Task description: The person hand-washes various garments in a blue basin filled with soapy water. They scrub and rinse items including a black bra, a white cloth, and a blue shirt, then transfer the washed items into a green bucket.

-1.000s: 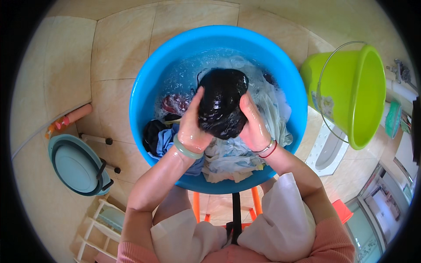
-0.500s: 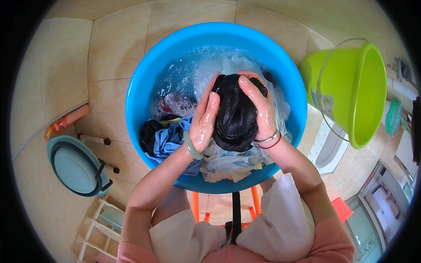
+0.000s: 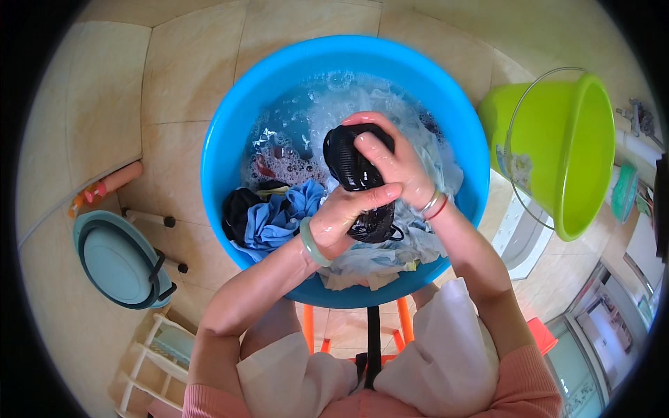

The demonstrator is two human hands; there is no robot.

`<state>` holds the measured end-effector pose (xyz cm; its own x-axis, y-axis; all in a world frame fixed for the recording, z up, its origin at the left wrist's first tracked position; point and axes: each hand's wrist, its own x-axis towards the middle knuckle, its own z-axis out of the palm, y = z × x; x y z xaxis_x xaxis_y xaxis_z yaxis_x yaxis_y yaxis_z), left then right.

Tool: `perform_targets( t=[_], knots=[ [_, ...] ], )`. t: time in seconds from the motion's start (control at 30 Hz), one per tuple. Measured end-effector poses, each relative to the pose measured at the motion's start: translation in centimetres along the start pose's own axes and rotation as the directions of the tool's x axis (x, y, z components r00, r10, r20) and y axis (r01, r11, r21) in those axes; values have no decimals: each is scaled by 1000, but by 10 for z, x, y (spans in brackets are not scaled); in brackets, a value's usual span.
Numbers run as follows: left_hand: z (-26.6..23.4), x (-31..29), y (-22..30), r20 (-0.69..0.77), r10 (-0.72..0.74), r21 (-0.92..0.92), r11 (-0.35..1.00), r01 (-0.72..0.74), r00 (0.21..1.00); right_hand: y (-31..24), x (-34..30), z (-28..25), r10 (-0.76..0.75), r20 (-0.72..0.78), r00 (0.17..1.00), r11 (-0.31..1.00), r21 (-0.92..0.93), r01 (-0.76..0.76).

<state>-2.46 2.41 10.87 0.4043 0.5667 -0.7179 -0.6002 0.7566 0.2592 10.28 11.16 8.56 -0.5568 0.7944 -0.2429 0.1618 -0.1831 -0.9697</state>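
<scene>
A wet, bunched-up black cloth [image 3: 348, 159], ribbed and shiny, is held between both hands over a large blue basin [image 3: 237, 111]. My left hand [image 3: 345, 217] is wrapped round its lower part, the thumb lying across it. My right hand [image 3: 397, 164] grips the upper part from the right, fingers curled over the top. Below them, soaked white clothes [image 3: 418, 237] lie in sudsy water. At the basin's left side rest a blue garment [image 3: 279, 223] and a black one [image 3: 239, 212]. What kind of garment the held cloth is, I cannot tell.
A lime-green bucket [image 3: 543, 153] with a wire handle stands right of the basin, near a white ridged fixture [image 3: 521, 233]. Left are a grey-green basin [image 3: 115, 261] and a pale rack [image 3: 150, 355]. Orange stool legs [image 3: 405, 324] show under the basin.
My left hand has moved from the cloth's left side to its lower part, thumb now across it. My right hand has shifted up and left. The cloth is squeezed narrower.
</scene>
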Motion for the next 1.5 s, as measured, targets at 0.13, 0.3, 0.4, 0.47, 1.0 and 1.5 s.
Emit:
perform_targets(
  t=[0.13,0.3,0.4,0.47,1.0,1.5],
  knots=[
    [10,-11,8,80,-182,-244,950,196,980,29,-7,-22,94,191,977,788,586,-191],
    [17,-14,3,455,8,-569,772,284,890,18,-20,2,71,137,988,474,867,-154],
    [15,-8,-6,422,39,-565,793,229,906,1,-15,0,-71,268,961,580,795,-178],
    [4,-7,-7,392,-24,-457,863,217,920,-9,-10,-17,-30,357,934,775,598,-204],
    [6,-17,16,92,-17,-405,913,53,996,-18,-18,1,-677,-132,724,703,-405,584],
    [22,-19,33,653,728,635,-377,-674,208,-15,-28,29,-113,21,993,900,425,93]
  ],
)
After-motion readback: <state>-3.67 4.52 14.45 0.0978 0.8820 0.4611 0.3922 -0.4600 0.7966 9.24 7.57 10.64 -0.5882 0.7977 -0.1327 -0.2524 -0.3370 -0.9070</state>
